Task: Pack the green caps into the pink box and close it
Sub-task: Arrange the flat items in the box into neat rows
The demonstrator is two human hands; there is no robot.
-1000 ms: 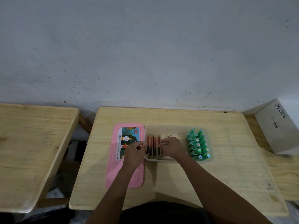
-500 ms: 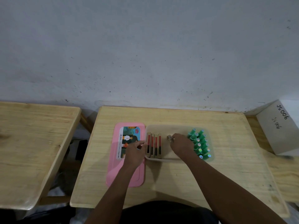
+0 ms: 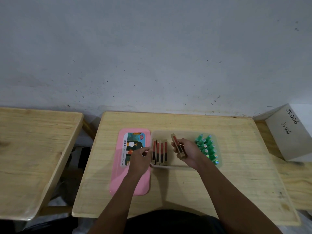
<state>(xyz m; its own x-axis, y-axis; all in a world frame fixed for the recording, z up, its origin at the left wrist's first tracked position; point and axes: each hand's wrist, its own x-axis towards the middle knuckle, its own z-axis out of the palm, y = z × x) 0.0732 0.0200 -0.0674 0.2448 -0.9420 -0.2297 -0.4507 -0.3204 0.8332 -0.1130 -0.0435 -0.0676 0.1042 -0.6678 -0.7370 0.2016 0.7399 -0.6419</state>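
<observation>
Several green caps (image 3: pixel 206 147) stand packed at the right end of the pale open box (image 3: pixel 168 166). A row of slim red-and-black cartons (image 3: pixel 159 152) stands on edge at its left end. My right hand (image 3: pixel 187 152) grips one more such carton (image 3: pixel 177 146), tilted above the box's middle, just left of the caps. My left hand (image 3: pixel 139 158) has curled fingers pinching the box's left rim, beside the row. The pink lid (image 3: pixel 145 183) lies flat on the table, touching the box's left side, partly under my left arm.
The wooden table (image 3: pixel 236 183) carries all of this. A white carton marked JS006 (image 3: pixel 290 132) sits at the far right. A second wooden table (image 3: pixel 33 149) stands to the left across a gap. A grey wall rises behind.
My right hand left the row of cartons, reached toward the caps, and now holds a slim carton lifted over the box's middle. My left hand stayed at the box's left rim.
</observation>
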